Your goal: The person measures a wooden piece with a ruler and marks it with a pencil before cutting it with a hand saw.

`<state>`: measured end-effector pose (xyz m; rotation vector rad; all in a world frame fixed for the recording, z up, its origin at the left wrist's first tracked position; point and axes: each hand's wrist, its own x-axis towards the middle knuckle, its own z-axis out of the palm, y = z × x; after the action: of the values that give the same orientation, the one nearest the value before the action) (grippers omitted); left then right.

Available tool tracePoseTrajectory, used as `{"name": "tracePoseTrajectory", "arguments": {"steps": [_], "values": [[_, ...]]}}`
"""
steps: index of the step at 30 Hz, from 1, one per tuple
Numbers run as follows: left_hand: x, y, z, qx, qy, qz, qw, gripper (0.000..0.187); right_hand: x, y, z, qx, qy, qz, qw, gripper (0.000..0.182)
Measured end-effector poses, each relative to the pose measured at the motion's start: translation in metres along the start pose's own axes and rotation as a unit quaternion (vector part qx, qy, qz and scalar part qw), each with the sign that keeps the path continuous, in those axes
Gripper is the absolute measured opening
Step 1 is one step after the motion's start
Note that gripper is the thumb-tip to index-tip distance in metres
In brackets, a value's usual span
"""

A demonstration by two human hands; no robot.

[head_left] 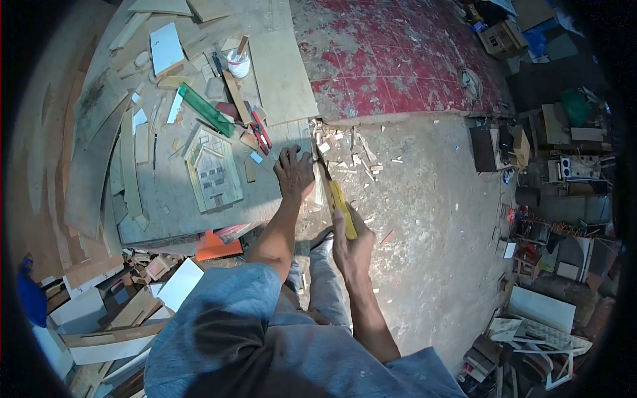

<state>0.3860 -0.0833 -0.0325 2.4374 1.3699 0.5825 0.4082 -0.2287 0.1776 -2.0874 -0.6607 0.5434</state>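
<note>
My right hand [352, 242] is wrapped round the yellow handle of a thin-bladed saw [340, 202]. Its dark blade points away from me along the right edge of the workbench [265, 192]. My left hand [294, 174] presses down on the bench by that edge, fingers spread, just left of the blade; whatever lies under the palm is hidden. A pale strip of wood [318, 189] shows between the two hands. To the left lies a small wooden house-shaped panel [213, 169] with window-like details. Red-handled pliers or cutters [260, 132] rest beyond my left hand.
On the bench are a green ruler-like strip [206, 109], a white tub [239, 64], a plywood sheet [282, 76] and several offcuts. Wood scraps [348, 149] litter the floor. A red platform [385, 53] stands ahead; scrap piles [133, 312] lie left, clutter right.
</note>
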Motion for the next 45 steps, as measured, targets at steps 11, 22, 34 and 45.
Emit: {"name": "tracePoseTrajectory", "arguments": {"steps": [11, 22, 34, 45], "values": [[-0.004, -0.004, 0.007, 0.006, -0.003, 0.007, 1.000, 0.021, -0.011, -0.007, -0.014, 0.025, -0.039, 0.058, 0.997, 0.046], [-0.002, 0.004, -0.004, 0.002, 0.003, -0.011, 1.000, 0.022, 0.008, 0.012, -0.027, 0.077, 0.018, 0.065, 0.995, 0.050], [-0.002, 0.001, 0.004, 0.032, 0.005, -0.006, 0.999, 0.026, -0.011, 0.016, -0.017, 0.087, -0.031, 0.127, 0.988, 0.054], [-0.002, 0.002, 0.000, 0.047, 0.013, -0.003, 0.999, 0.023, -0.020, 0.013, -0.016, 0.062, -0.038, 0.118, 0.990, 0.054]]}}
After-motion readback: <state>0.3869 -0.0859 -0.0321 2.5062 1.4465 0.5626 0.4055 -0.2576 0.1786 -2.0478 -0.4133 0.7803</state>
